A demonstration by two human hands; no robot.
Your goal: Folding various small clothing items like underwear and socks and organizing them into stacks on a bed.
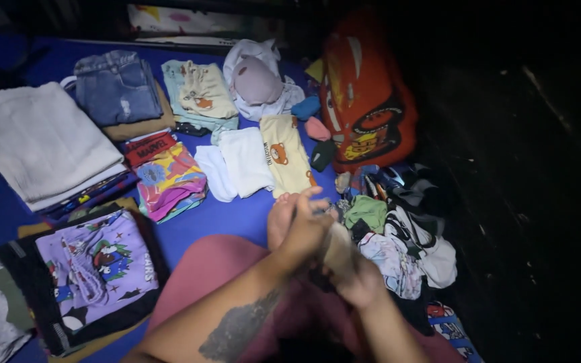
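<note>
Held item: small pale cloth piece (pixel 337 247), lower centre of frame, blurred, kind not discernible.
Left hand (pixel 302 225): closed over its upper end, seemingly steadying it.
Right hand (pixel 361 282): gripping its lower end.
Right of hands: loose unsorted garments (pixel 405 249).
Upper left: folded stacks (pixel 169 176) in rows on blue sheet (pixel 230 216), apparently sorted.

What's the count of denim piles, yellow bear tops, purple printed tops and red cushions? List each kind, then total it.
Denim pile: 1
Yellow bear top: 1
Purple printed top: 1
Red cushion: 1
Total: 4
</note>
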